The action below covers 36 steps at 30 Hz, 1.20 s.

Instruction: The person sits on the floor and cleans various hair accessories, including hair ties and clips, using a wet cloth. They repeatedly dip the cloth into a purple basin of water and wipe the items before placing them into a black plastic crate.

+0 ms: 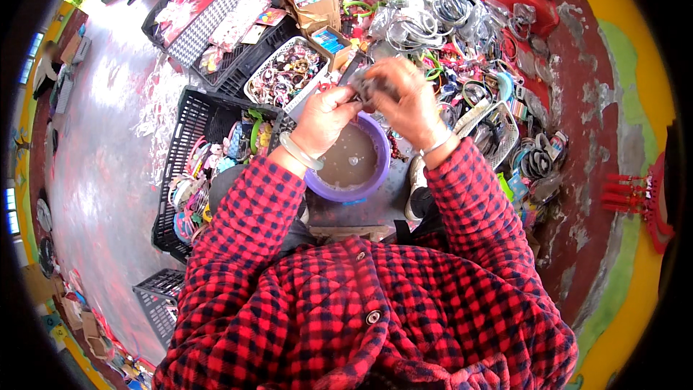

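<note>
Above a purple basin (pixel 387 166) of murky grey-brown water, both my hands meet on a dark grey, crumpled-looking item (pixel 374 89) whose kind I cannot make out. My left hand (pixel 325 123) pinches its near-left end between thumb and fingers. From the right, my right hand (pixel 413 105) curls over the same item, and its fingers cover part of it. A pale bangle (pixel 297 153) circles my left wrist; a thin band (pixel 436 143) is on the right one. Small pale bits float on the water below.
A black crate (pixel 180 137) of colourful headbands stands left. Ahead are a white basket (pixel 289 105) of small hair accessories and a small cardboard box (pixel 333 50). Bagged goods (pixel 426 22) heap up at the far right, above another white basket (pixel 509 146). My shoe (pixel 417 188) flanks the basin.
</note>
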{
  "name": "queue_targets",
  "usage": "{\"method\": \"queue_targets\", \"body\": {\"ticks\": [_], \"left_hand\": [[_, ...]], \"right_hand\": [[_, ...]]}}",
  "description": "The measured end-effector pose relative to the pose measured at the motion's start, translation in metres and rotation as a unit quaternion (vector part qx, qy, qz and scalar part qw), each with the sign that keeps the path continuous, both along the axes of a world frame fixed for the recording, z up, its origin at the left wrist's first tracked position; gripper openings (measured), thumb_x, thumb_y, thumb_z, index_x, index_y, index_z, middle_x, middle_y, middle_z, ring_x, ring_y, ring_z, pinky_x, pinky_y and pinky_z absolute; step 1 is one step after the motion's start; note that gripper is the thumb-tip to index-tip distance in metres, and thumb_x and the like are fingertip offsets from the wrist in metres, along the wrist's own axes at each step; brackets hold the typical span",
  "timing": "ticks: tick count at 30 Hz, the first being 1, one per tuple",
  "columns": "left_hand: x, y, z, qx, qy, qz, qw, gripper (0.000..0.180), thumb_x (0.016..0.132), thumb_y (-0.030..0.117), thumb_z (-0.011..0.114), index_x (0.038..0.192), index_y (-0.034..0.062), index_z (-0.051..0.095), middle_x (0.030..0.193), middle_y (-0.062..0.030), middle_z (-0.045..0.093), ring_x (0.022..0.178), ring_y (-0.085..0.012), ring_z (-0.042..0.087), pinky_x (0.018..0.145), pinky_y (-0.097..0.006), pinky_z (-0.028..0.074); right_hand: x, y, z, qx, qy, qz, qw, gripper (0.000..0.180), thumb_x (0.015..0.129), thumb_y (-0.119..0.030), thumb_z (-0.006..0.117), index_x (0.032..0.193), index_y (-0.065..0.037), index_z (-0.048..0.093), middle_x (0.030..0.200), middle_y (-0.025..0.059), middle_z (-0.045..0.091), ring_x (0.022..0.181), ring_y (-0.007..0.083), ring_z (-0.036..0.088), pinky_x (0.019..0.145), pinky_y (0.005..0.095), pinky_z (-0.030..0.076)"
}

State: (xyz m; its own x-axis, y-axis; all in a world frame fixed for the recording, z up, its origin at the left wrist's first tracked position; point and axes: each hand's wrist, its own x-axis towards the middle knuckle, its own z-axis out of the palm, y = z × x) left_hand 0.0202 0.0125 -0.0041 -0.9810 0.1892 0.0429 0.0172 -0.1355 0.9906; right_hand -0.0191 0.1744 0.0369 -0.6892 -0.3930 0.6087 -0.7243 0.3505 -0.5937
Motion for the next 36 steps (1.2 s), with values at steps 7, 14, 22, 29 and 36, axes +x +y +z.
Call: {"method": "queue_targets", "body": {"ticks": [7,14,22,29,36], "left_hand": [[0.002,-0.004,0.002,-0.019,0.014,-0.033,0.999,0.017,0.083,0.0,0.053,0.098,0.0,0.062,0.076,0.0024,0.058,0.069,-0.0032,0.05,0.06,-0.02,0.042],[0.001,-0.005,0.002,-0.067,0.034,-0.044,0.996,0.015,0.085,0.003,0.054,0.097,-0.0017,0.061,0.075,0.0014,0.059,0.068,-0.0039,0.05,0.061,-0.02,0.043],[-0.004,-0.012,0.002,0.139,-0.046,-0.097,0.985,0.026,0.089,0.013,0.048,0.109,-0.0035,0.05,0.09,-0.0079,0.059,0.078,-0.0102,0.054,0.068,-0.021,0.041],[-0.006,-0.017,0.0,0.221,-0.096,-0.034,0.97,0.024,0.091,0.017,0.05,0.103,-0.0025,0.056,0.078,-0.0032,0.056,0.071,-0.0106,0.053,0.067,-0.023,0.042],[-0.003,-0.013,0.003,0.145,-0.071,-0.095,0.982,0.032,0.089,0.009,0.05,0.118,-0.0047,0.048,0.086,-0.0065,0.059,0.078,-0.0118,0.055,0.074,-0.024,0.044]], "right_hand": [[-0.008,0.008,-0.002,0.008,-0.038,-0.053,0.998,0.023,0.064,0.001,0.061,0.085,-0.007,0.059,0.083,0.0105,0.059,0.083,0.0297,0.057,0.074,0.0369,0.046],[-0.006,0.007,-0.005,0.026,-0.045,-0.031,0.998,0.021,0.064,-0.002,0.062,0.084,-0.007,0.058,0.083,0.0111,0.059,0.081,0.0303,0.056,0.073,0.0373,0.046],[-0.031,0.04,-0.018,-0.443,-0.398,0.01,0.804,0.019,0.078,-0.002,0.06,0.096,-0.007,0.056,0.078,-0.0021,0.057,0.065,0.005,0.053,0.057,0.0192,0.042],[-0.035,0.048,-0.018,-0.494,-0.495,0.044,0.714,0.015,0.083,-0.015,0.058,0.098,-0.014,0.056,0.086,-0.0019,0.061,0.072,0.011,0.058,0.056,0.0269,0.047],[-0.018,0.034,0.003,-0.406,-0.433,0.062,0.802,0.032,0.074,0.001,0.065,0.102,-0.007,0.052,0.088,0.0044,0.061,0.069,0.0102,0.058,0.056,0.0206,0.047]]}}
